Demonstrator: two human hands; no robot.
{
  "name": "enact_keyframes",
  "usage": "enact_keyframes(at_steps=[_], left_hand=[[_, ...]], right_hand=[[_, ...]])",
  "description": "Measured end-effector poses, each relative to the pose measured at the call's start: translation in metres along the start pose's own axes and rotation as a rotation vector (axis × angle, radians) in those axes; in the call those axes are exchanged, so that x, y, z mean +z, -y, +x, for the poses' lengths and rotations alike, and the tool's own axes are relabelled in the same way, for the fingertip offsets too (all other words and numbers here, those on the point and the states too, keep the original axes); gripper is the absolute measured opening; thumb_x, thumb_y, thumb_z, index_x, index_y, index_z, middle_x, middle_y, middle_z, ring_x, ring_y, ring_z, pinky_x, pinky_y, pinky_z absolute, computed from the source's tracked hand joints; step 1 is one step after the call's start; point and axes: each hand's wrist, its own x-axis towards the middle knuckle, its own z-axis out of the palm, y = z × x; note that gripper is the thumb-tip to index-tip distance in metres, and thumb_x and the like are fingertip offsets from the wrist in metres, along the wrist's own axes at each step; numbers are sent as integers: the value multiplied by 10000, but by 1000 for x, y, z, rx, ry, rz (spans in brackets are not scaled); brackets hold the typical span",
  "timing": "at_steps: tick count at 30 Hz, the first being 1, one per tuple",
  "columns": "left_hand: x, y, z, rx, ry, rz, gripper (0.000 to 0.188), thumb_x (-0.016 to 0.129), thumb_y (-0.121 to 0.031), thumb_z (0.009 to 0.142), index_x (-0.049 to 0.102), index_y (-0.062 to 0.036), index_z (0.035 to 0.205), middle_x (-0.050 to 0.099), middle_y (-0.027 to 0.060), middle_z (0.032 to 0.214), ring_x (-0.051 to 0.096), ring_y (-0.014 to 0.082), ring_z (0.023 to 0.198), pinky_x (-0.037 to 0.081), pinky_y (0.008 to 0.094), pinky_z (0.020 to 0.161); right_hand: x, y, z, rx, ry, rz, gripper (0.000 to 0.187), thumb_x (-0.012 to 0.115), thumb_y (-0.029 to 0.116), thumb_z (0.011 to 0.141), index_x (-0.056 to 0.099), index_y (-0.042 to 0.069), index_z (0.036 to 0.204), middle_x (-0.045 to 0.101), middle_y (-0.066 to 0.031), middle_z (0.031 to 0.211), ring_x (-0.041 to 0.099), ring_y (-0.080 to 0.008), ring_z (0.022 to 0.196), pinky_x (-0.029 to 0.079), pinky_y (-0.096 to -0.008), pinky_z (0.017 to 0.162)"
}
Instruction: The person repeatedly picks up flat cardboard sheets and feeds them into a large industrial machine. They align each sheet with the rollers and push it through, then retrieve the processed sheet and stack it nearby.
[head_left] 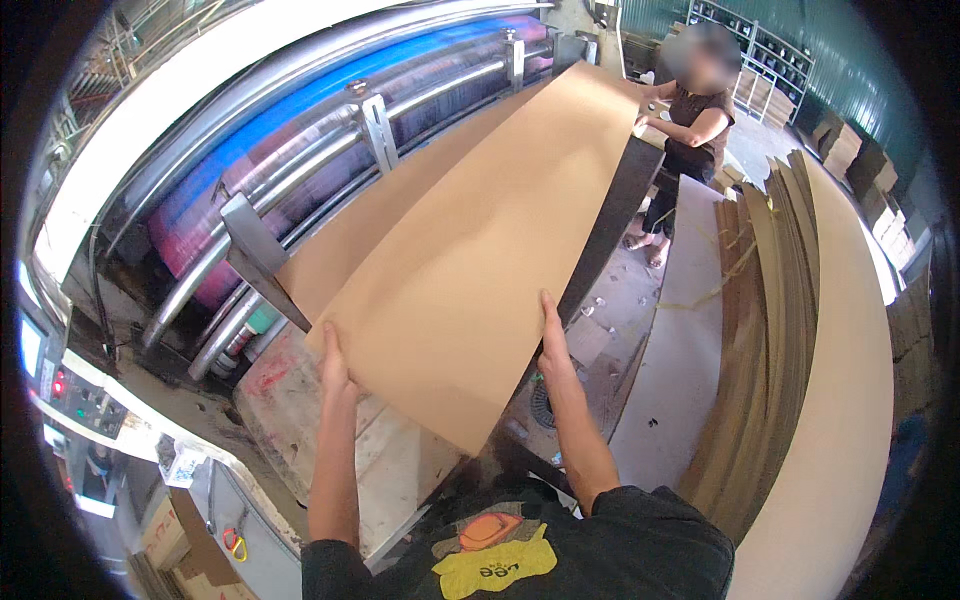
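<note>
A large brown cardboard sheet [470,260] stretches away from me, tilted across the bed of a printing machine. My left hand [338,362] grips its left edge close to the near corner, with the fingers partly hidden by the board. On the opposite edge, my right hand [553,340] holds the sheet, one digit lying along the rim and the other fingers mostly out of sight. Beneath it, another brown sheet [400,215] lies against the machine's rollers. At the far end, a co-worker's hands [645,110] are at the sheet's edge.
Inked blue and pink rollers [330,120] with metal bars [290,165] run along the left. To the right stands a tall stack of cardboard sheets [765,330]. A co-worker [700,130] stands beyond. A control panel [90,405] is at lower left; scraps litter the floor [600,310].
</note>
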Motion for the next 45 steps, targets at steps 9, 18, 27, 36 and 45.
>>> enact_keyframes(at_steps=[9, 18, 27, 36, 45], left_hand=[[-44, -24, 116, -203, 194, -32, 585, 462, -499, 1051, 513, -58, 1431, 603, 113, 1400, 605, 266, 1243, 506, 460, 1046], [-24, -105, 203, -27, -100, -35, 530, 616, -546, 965, 649, -112, 1267, 689, 94, 1262, 659, 287, 1129, 521, 530, 968], [-22, -128, 133, 212, -7, 54, 755, 534, -592, 983, 443, -46, 1497, 434, 107, 1564, 374, 244, 1452, 302, 467, 1182], [-108, 100, -26, 299, -473, 271, 834, 473, -483, 1036, 150, 64, 1576, 192, 202, 1655, 186, 290, 1533, 147, 404, 1245], [-72, 90, 80, 817, -233, 652, 860, 415, -475, 1050, 35, 86, 1579, 77, 228, 1675, 73, 330, 1551, 97, 420, 1251]], right_hand=[[52, -1, 46, -42, -33, -81, 760, 640, 493, 940, 446, -15, 1471, 538, -168, 1441, 512, -290, 1321, 382, -387, 1124], [141, -3, 67, 41, 197, -49, 767, 618, 589, 909, 475, 50, 1436, 557, -161, 1387, 593, -313, 1224, 515, -467, 962], [191, -24, 112, 59, 232, -368, 876, 559, 674, 926, 387, 46, 1511, 465, -137, 1494, 499, -321, 1322, 411, -523, 1076], [136, -177, 70, -388, -71, -407, 848, 209, 619, 1060, 100, -29, 1596, 111, -173, 1680, 161, -321, 1536, 140, -425, 1239], [259, -208, 65, -780, -80, -485, 708, 204, 454, 1102, 90, -52, 1584, 115, -237, 1649, 153, -333, 1523, 133, -435, 1236]])
